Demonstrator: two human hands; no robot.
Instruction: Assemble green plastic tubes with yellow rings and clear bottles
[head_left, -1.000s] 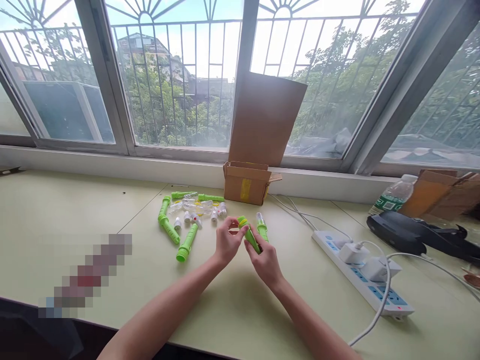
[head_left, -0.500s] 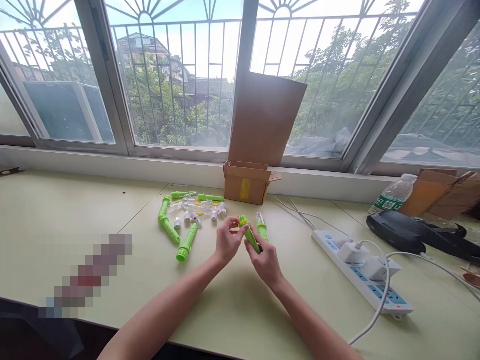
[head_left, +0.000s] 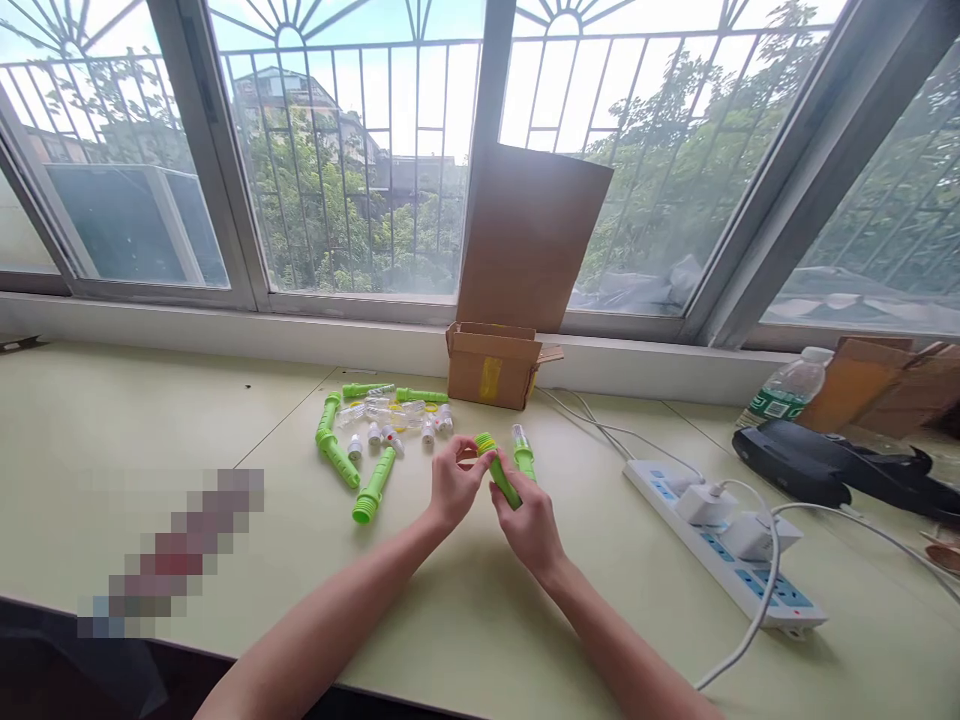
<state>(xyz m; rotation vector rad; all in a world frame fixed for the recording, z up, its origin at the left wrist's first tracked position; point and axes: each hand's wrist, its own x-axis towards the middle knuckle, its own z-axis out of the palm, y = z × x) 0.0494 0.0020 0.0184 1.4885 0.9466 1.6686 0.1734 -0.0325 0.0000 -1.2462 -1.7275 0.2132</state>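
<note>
Indoors, both hands pinch a green tube above a pale, seamed table facing wide windows.

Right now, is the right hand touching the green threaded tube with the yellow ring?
Touching: the head view shows the right hand gripping the green threaded tube below its ring.

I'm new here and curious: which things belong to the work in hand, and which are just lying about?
Seem to belong:
held green tube, in the left hand and right hand
loose green tubes
clear plastic pieces
small white pieces
clear-topped green piece

Probably just lying about:
power strip
bottle
black object
</note>
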